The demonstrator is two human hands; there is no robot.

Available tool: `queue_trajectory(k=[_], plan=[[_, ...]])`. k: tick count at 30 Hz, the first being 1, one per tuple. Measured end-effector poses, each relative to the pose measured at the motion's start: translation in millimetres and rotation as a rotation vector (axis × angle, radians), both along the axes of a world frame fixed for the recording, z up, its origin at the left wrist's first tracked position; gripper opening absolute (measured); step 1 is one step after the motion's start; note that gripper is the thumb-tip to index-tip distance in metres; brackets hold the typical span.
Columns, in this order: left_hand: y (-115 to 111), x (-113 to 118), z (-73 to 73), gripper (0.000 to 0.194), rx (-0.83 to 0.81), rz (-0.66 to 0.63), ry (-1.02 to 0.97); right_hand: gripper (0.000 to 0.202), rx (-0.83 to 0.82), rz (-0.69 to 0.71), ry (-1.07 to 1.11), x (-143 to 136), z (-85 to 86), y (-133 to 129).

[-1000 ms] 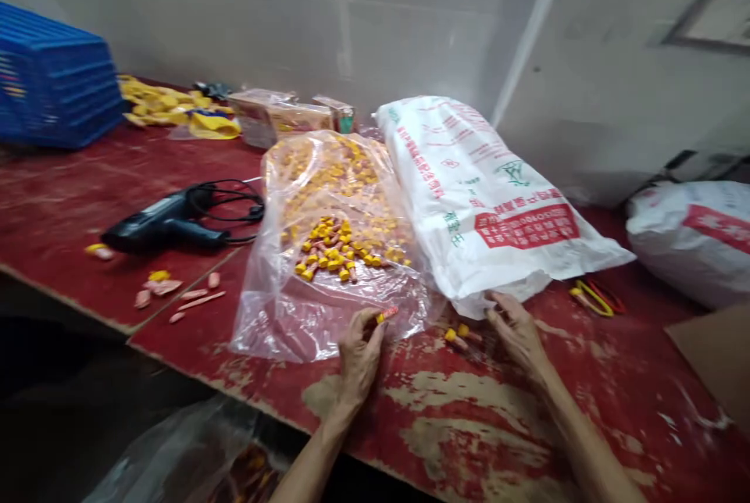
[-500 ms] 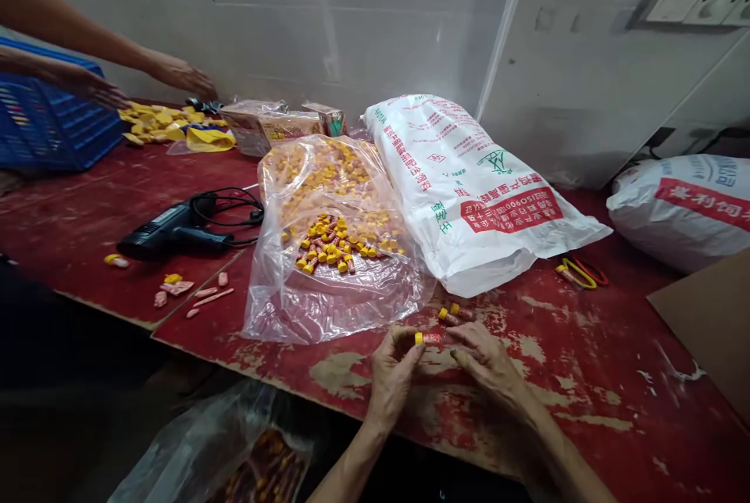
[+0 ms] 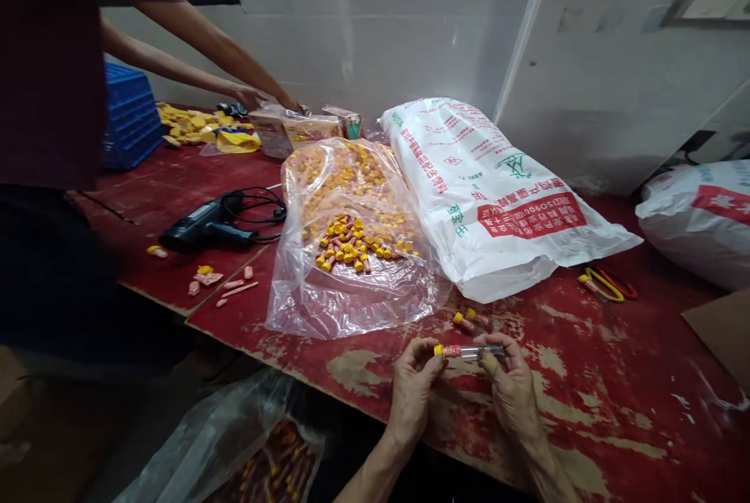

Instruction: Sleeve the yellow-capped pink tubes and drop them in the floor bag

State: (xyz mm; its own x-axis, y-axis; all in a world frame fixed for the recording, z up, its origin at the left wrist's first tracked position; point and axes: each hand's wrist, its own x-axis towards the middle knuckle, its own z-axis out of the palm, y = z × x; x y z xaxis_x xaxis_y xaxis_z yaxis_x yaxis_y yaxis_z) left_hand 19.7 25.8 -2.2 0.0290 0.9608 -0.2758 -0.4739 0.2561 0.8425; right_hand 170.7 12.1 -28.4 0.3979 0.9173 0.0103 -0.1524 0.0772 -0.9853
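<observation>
Vial (image 3: 450, 351) lies over the table's near side, clamped in the left hand's (image 3: 412, 390) fingers; the right hand's (image 3: 514, 390) close on a clear tube (image 3: 469, 353) lined up with it, plainer than before. A co-worker's hands (image 3: 251, 97) have reached the boxes (image 3: 313, 128). I count two loose vials (image 3: 465, 322) nearby, two white sacks (image 3: 480, 183), one heat gun (image 3: 205, 223). The red table (image 3: 621, 366) is scuffed bare in patches, the wall (image 3: 398, 34) grey.

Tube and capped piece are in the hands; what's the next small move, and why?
Probably ease the clear tube in the right hand straight toward the yellow-capped piece in the left hand: the two line up end to end, and fingers hold each. Whether they overlap, I can't tell.
</observation>
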Motion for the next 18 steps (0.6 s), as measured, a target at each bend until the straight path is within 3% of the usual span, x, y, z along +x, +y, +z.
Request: queue_trajectory(k=[4,8,10,14,18], plan=[[-1,-2,-3.5,0.027,0.016,0.032,-0.002,0.034,-0.04,0.012,-0.064,-3,-0.2,-4],[-3,0,-1.1,0.022,0.036,-0.018,0.028,0.034,-0.073,0.136,-0.235,-7,15.4,-5],[-6,2,1.5,0.018,0.056,-0.033,0.101,0.035,-0.086,0.185,-0.286,-11,14.7,-7],[-17,7,0.6,0.022,0.172,-0.051,0.296,0.039,-0.075,0.186,-0.353,-17,-17.7,-13],[-17,5,-7.5,0.023,0.286,-0.099,0.489,0.04,0.022,0.121,-0.568,-19,-54.6,-11]])
